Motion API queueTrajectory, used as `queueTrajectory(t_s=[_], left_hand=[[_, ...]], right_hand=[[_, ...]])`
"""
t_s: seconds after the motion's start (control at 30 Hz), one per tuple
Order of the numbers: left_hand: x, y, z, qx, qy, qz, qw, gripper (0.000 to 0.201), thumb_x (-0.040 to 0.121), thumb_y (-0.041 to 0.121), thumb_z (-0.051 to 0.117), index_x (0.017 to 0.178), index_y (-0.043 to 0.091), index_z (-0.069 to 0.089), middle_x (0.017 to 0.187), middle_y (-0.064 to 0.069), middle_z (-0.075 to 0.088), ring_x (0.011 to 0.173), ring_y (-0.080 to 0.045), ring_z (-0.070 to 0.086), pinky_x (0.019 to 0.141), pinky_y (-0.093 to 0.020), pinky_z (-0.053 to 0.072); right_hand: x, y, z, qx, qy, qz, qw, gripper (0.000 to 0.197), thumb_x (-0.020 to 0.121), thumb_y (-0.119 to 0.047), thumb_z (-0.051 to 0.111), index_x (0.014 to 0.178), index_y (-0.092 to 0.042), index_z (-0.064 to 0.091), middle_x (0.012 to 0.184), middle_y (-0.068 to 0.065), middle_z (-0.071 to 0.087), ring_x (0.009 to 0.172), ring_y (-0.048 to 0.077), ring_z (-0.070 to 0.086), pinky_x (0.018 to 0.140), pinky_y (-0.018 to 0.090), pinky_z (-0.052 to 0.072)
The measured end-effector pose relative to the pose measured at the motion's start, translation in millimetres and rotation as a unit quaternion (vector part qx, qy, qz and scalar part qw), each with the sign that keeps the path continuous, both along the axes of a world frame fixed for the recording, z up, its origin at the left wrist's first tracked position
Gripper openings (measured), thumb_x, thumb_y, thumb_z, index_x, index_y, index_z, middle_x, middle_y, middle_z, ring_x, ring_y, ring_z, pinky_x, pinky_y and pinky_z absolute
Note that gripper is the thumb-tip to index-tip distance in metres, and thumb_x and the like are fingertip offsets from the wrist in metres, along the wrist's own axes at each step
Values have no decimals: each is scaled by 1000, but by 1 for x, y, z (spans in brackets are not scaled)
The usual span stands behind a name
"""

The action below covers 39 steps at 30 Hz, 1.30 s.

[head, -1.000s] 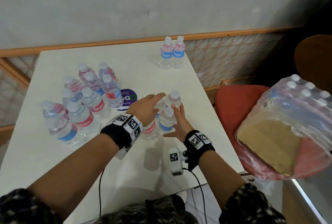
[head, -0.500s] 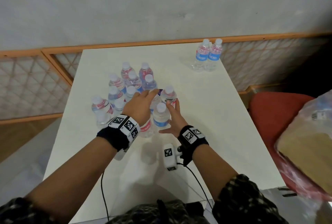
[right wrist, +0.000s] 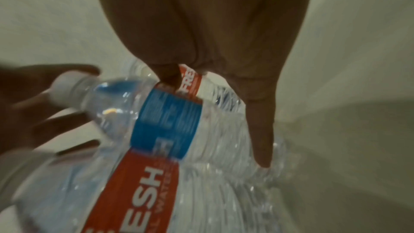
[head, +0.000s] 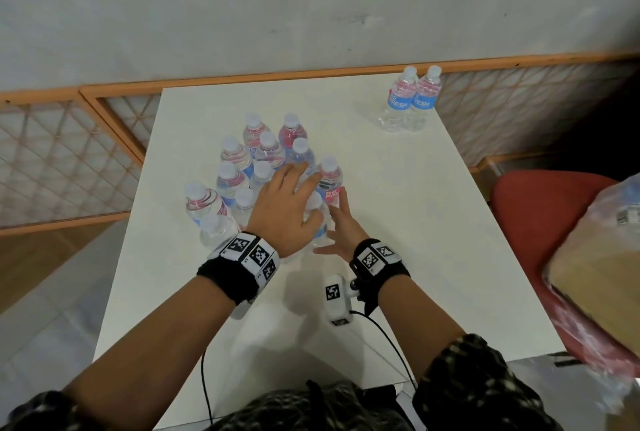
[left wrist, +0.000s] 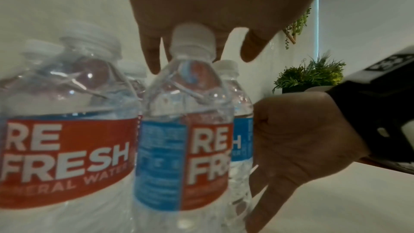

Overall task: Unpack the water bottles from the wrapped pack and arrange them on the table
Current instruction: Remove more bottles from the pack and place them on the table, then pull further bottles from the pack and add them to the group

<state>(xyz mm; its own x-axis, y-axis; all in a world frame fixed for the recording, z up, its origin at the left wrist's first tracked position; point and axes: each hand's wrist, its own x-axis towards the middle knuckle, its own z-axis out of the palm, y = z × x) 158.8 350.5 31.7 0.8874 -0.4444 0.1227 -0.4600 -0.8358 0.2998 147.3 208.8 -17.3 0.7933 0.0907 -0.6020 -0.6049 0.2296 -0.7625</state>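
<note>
Several clear water bottles (head: 242,167) with red and blue labels stand bunched together on the white table (head: 398,223). My left hand (head: 294,195) lies over the caps at the bunch's right side, fingers spread and straight. Close up, its fingertips (left wrist: 154,59) hang around one white cap (left wrist: 192,38). My right hand (head: 341,226) presses flat against the right side of the nearest bottles, beside a red-labelled bottle (head: 330,181). Its straight fingers (right wrist: 262,130) lie along a bottle (right wrist: 168,121). The wrapped pack (head: 602,257) sits at the right.
Two more bottles (head: 412,101) stand together at the table's far right corner. A red chair (head: 526,209) holds the pack, right of the table. A wooden lattice rail (head: 69,140) runs behind and to the left. Wrist camera cables (head: 391,344) trail near the front edge.
Both hands have slid a small group of bottles leftward until it meets the larger bunch. The head view has swung left, so the pack now sits at the frame's edge.
</note>
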Motion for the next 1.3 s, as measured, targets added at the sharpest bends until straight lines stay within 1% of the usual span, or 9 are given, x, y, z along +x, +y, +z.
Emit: queueTrajectory(t_s=[0.07, 0.2, 0.37, 0.47, 0.6, 0.73, 0.93, 1.1, 1.3], left_hand=[[-2, -1, -4, 36, 6, 2, 999, 66, 82, 51, 36, 141, 23, 41, 155, -6, 28, 145, -30, 18, 114, -50, 26], [1, -1, -2, 103, 16, 14, 994, 61, 89, 41, 45, 147, 28, 28, 160, 0, 9, 148, -25, 3, 118, -52, 10], [3, -6, 2, 155, 37, 23, 987, 62, 92, 37, 40, 149, 31, 18, 161, 1, -6, 148, -25, -8, 116, -57, -2], [0, -13, 8, 152, 11, 20, 988, 61, 92, 38, 42, 149, 28, 21, 161, -2, -3, 148, -26, -7, 114, -60, -4], [-7, -51, 19, 103, -49, -61, 992, 56, 88, 31, 49, 142, 23, 38, 159, -2, 15, 149, -24, 5, 113, -60, 6], [-11, -116, 15, 109, 49, -141, 983, 49, 94, 32, 41, 143, 25, 35, 158, 4, 19, 148, -17, 7, 118, -51, 4], [-31, -242, -8, 114, 131, -260, 950, 52, 95, 31, 45, 145, 25, 32, 158, -2, 18, 145, -20, 18, 118, -41, 18], [-61, -354, -1, 54, 66, -346, 934, 43, 89, 29, 53, 132, 31, 51, 160, -6, 6, 148, -25, 3, 116, -46, 21], [-81, -450, 17, 92, 35, -408, 908, 39, 88, 32, 55, 127, 34, 55, 160, -3, -6, 147, -26, -5, 117, -51, 17]], right_hand=[[1, 9, 2, -17, -12, 9, 1000, 68, 94, -50, 45, 135, -65, -7, 148, -12, 36, 114, 20, 51, 88, 59, 49], [6, 26, -6, -38, -12, 12, 999, 83, 95, -49, 46, 127, -63, -29, 151, -12, 31, 130, 24, 44, 85, 57, 52], [9, 29, -16, -41, -17, 34, 998, 90, 90, -53, 50, 125, -64, -32, 150, -7, 37, 123, 22, 52, 71, 47, 58], [0, 8, 4, -54, -13, 25, 998, 88, 91, -48, 52, 135, -58, -24, 153, -3, 30, 135, 27, 38, 82, 46, 55], [-17, -58, 14, -88, -26, 12, 996, 74, 95, -32, 53, 149, -42, 4, 137, 0, 48, 128, 27, 45, 92, 42, 51], [-51, -140, 13, -160, 13, -10, 987, 47, 94, -29, 54, 140, -25, 42, 129, -1, 56, 118, 23, 55, 96, 40, 49], [-121, -264, 12, -231, 78, -64, 968, 37, 95, -29, 53, 131, -22, 50, 122, -1, 59, 111, 20, 56, 92, 36, 47], [-167, -343, 16, -240, 82, -147, 956, 28, 95, -22, 53, 120, -12, 57, 81, 3, 59, 64, 15, 55, 55, 25, 44], [-189, -420, 31, -306, 95, -192, 928, 37, 96, -26, 50, 133, -19, 48, 123, 3, 55, 110, 22, 55, 90, 37, 49]])
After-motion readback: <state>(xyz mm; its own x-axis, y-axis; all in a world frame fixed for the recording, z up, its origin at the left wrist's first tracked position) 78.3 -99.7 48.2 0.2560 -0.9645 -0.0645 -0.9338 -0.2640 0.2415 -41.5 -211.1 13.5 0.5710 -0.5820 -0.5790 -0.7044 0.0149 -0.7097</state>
